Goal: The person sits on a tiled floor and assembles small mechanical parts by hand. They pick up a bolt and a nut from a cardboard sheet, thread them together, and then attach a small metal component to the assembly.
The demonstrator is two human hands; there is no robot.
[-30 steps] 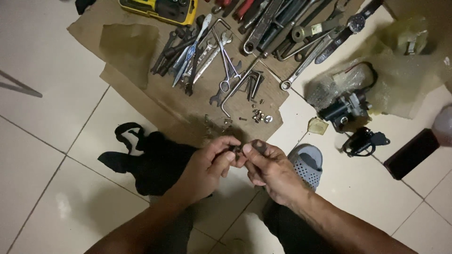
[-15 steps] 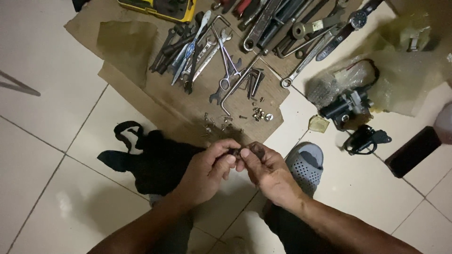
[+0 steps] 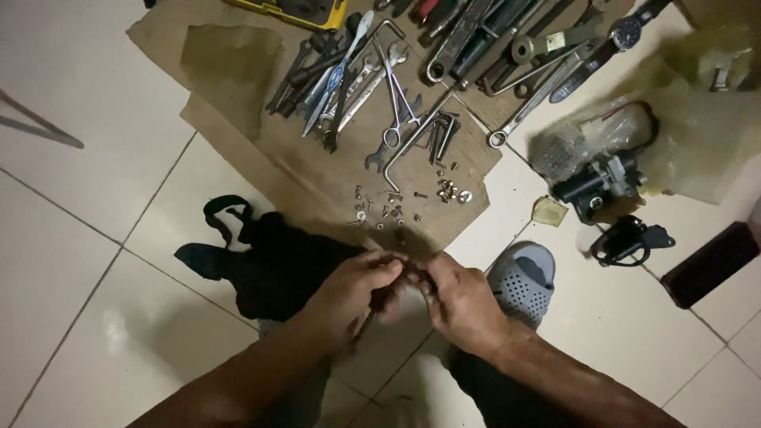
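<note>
Barely shifted since the earlier frames: both hands held together as before, view nudged slightly down and left. Left hand [image 3: 349,297] curled, fingertips pinching a small dark part [image 3: 403,273]; right hand [image 3: 460,305] likewise closed, fingertips pinched on the same part from the other side. Too small and shadowed to name, perhaps a bolt with a nut. Held up between the two hands, above the tiled floor [image 3: 95,158], just in front of the cardboard [image 3: 238,79], probably for a close look and a twisting grip from both ends.

Loose nuts and bolts [image 3: 380,210] scattered on the cardboard's near edge, within easy reach, kept off the tiles so nothing rolls away. Further back, wrenches [image 3: 333,79] and pliers [image 3: 396,107] laid side by side. Black bag [image 3: 269,261] under the left wrist, grey clog [image 3: 523,277] just beside the right hand. Off right, a black motor unit [image 3: 594,186] beside clear plastic wrap [image 3: 590,139].
</note>
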